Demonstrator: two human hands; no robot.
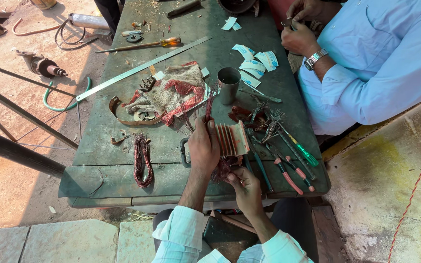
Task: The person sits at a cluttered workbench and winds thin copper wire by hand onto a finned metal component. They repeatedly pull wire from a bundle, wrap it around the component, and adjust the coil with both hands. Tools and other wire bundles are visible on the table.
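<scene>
At the near edge of the green workbench (98, 141), our left hand (203, 146) grips a bundle of copper wire (198, 109) beside the ribbed winding former (231, 139) while our right hand (243, 184) pinches loose strands below, seemingly mid-winding; steady tension seems needed next.
</scene>
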